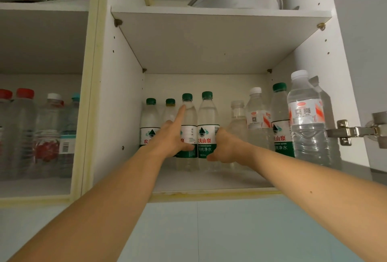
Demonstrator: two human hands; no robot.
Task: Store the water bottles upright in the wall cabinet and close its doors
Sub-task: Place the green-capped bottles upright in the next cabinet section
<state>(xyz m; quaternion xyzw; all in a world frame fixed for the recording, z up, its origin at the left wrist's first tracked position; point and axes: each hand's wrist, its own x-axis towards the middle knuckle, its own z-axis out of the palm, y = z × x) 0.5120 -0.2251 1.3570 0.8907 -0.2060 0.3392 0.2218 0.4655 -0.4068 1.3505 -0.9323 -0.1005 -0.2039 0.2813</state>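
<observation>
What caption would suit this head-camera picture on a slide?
Both hands, left hand and right hand, steady green-capped water bottles standing upright on the open wall cabinet's lower shelf.

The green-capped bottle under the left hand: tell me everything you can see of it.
The bottle is clear plastic with a dark green screw cap and a white-and-green label bearing red characters. It stands upright on the lower shelf of the open cabinet, third from the left in its row, close beside another green-capped bottle. The left hand holds it: thumb across the label, forefinger straight up its shoulder. Its contents look clear.
</observation>
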